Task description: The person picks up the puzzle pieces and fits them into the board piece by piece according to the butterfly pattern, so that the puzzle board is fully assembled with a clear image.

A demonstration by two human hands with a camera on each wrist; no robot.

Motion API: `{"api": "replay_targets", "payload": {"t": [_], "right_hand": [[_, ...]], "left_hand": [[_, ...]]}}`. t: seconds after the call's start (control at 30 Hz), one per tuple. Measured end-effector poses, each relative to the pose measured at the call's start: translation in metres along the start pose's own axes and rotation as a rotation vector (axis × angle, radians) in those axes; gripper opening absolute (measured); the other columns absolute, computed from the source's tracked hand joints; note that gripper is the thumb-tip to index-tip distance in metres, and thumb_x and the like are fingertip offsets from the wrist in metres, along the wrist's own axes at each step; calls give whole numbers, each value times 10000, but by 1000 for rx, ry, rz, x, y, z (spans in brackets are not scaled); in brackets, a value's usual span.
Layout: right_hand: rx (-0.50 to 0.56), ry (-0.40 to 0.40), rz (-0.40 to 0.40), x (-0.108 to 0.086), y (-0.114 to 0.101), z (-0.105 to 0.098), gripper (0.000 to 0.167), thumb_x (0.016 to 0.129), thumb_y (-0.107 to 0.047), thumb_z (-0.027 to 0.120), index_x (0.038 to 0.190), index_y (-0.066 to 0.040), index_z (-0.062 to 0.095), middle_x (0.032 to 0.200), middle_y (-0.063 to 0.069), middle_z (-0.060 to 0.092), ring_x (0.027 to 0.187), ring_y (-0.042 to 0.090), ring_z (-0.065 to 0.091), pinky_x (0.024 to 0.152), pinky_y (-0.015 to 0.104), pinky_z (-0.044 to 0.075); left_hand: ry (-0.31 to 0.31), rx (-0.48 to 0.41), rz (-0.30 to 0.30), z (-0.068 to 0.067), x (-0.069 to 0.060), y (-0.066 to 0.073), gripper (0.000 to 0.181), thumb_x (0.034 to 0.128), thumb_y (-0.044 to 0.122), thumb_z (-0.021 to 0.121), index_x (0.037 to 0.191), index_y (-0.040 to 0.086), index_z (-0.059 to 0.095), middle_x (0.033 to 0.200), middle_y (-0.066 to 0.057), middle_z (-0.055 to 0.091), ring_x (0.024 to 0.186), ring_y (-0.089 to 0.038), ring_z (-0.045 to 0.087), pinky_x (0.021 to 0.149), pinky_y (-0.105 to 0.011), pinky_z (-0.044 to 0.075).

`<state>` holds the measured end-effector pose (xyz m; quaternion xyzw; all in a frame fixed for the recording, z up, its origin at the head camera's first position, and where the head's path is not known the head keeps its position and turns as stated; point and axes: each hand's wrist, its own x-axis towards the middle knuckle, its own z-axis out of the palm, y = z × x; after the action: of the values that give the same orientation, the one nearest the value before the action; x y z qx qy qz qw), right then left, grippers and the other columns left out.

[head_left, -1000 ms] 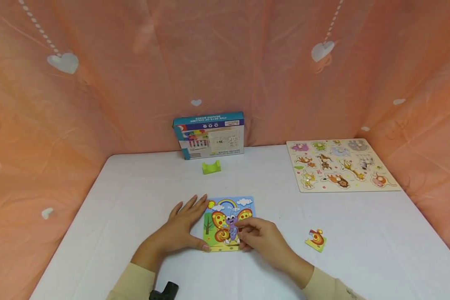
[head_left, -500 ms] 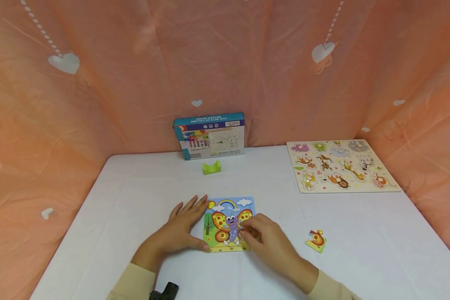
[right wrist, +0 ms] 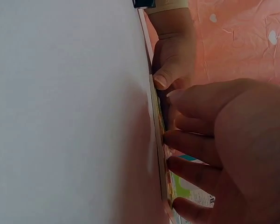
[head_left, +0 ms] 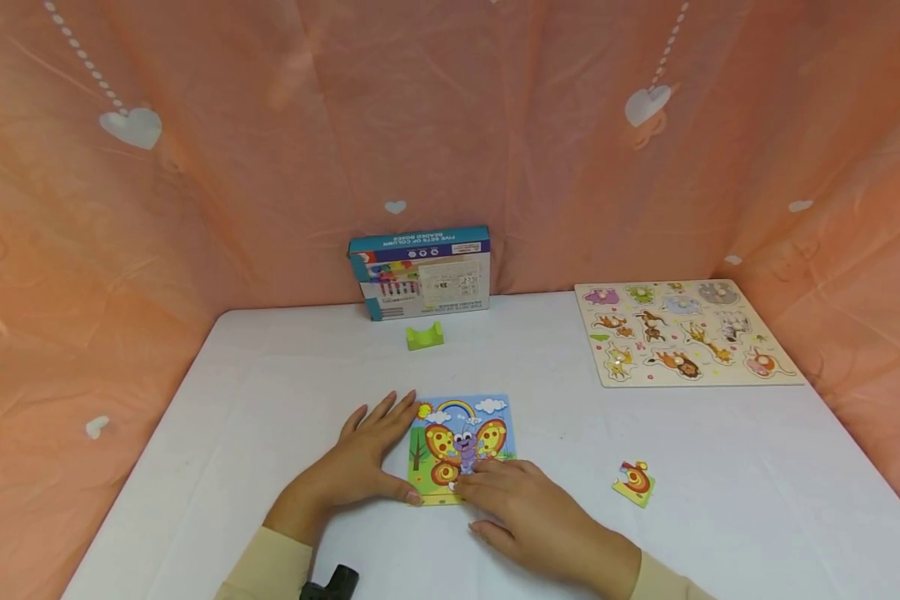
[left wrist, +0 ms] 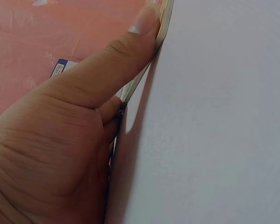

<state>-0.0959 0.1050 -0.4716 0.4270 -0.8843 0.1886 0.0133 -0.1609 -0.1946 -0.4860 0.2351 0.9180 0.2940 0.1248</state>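
A square butterfly jigsaw puzzle [head_left: 461,429] lies flat on the white table, its lower right part hidden under a hand. My left hand [head_left: 363,458] rests along the puzzle's left side, fingers spread and fairly straight, with the thumb [left wrist: 130,44] on the near left corner. My right hand [head_left: 532,517] lies over the lower right of the puzzle; its extended fingertips touch the surface while the thumb [right wrist: 191,100] stays apart from it. Off to the right lies one loose puzzle piece [head_left: 635,483] with a red and orange swirl.
Behind the puzzle sits a small green block [head_left: 424,337], in front of an upright beaded-toy box [head_left: 423,275]. A wooden animal puzzle board [head_left: 637,367] lies at the back right. Pinkish-orange cloth [head_left: 450,125] hangs around the table.
My right hand has gone from pinching at the puzzle's right part to lying with fingers extended on it, and has shifted nearer to me. The left hand stays in place.
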Motion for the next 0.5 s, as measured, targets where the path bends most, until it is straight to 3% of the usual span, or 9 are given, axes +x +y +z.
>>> {"api": "replay_targets", "payload": {"t": [0.13, 0.3, 0.5], "right_hand": [[142, 66, 8, -3, 5, 1, 396, 1064, -282, 727, 1431, -133, 719, 1462, -32, 676, 1401, 224, 580, 1152, 506, 468], [392, 219, 54, -15, 17, -3, 394, 1048, -223, 765, 1428, -146, 698, 1434, -36, 670, 1345, 192, 610, 1137, 420, 496], [618, 341, 77, -36, 38, -16, 407, 1034, -40, 734, 1435, -46, 660, 1368, 98, 697, 1191, 244, 696, 1020, 351, 572]], "left_hand": [[-7, 1, -6, -1, 0, 2, 1290, 705, 621, 963, 1709, 90, 351, 1791, -31, 221, 1658, -337, 52, 1275, -647, -52], [-8, -16, -16, -2, 0, 3, 1282, 705, 600, 975, 1709, 99, 356, 1791, -25, 223, 1660, -330, 42, 1275, -638, -65], [-8, -26, -26, -1, 0, 2, 1282, 703, 589, 980, 1712, 109, 352, 1793, -14, 217, 1661, -319, 29, 1275, -630, -77]]}}
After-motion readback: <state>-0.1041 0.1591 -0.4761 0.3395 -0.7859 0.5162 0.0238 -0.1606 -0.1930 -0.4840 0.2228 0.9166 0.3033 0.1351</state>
